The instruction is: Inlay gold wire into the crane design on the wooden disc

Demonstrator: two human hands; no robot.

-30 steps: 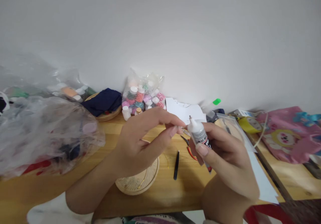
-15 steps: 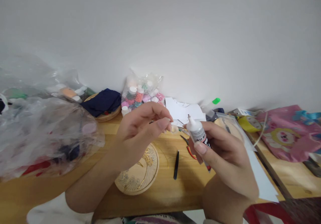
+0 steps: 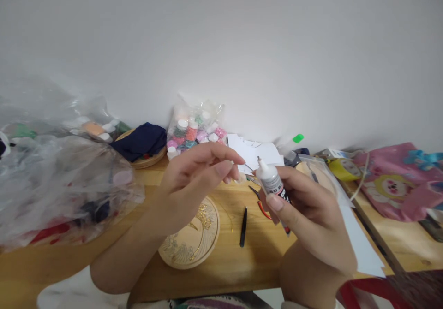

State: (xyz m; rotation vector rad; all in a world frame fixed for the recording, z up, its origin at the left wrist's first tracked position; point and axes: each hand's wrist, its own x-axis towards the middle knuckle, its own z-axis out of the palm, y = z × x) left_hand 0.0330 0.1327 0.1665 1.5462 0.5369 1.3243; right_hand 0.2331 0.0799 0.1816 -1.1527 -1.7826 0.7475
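Note:
My right hand (image 3: pixel 306 212) is wrapped round a small white glue tube (image 3: pixel 272 180) with a black and red label. Its narrow nozzle points up, uncapped. Facing it, my left hand (image 3: pixel 200 175) is raised with curled fingers, the thumb pressed near the index finger. What sits between them, if anything, is too small to make out. Below lies a round wooden plaque (image 3: pixel 188 249) with carved lines and gold wire, partly hidden by my left hand and forearm. Black tweezers (image 3: pixel 243 228) lie on the table between my hands.
Red-handled pliers (image 3: pixel 264 210) lie behind the glue tube. A bag of bead jars (image 3: pixel 195 131) stands by the wall, beside dark blue cloth (image 3: pixel 140 140). Plastic bags (image 3: pixel 65 184) fill the left. White papers (image 3: pixel 258 154) and a pink bag (image 3: pixel 398 184) lie further right.
My left index finger has stretched a little to the right, past the thumb tip. My right hand keeps the glue tube in nearly the same place.

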